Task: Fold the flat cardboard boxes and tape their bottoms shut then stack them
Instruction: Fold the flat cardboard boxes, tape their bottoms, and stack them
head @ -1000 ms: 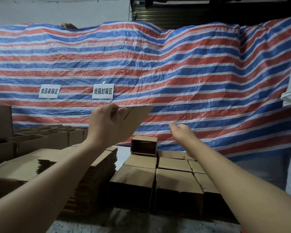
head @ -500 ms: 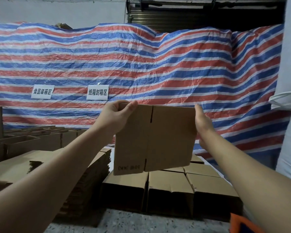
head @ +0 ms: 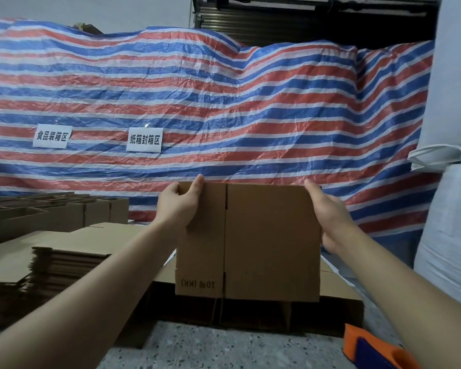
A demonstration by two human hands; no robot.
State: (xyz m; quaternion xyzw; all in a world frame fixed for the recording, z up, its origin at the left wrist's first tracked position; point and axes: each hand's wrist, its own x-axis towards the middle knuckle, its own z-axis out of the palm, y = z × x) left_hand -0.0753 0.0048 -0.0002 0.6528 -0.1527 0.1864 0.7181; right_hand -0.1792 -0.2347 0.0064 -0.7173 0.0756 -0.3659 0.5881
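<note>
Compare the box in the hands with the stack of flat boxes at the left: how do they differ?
The held box stands upright in the air; the stack lies flat on the floor.
The held box is one piece, gripped at its top corners by the left hand and right hand; the stack is many pieces, untouched.
The held box shows upside-down print; the stack shows none.
Both are brown cardboard, still flat.

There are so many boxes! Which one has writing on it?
The flat box held up between the left hand and right hand. Black print sits upside down near its bottom left corner; the flat stack and folded boxes show none.
</note>
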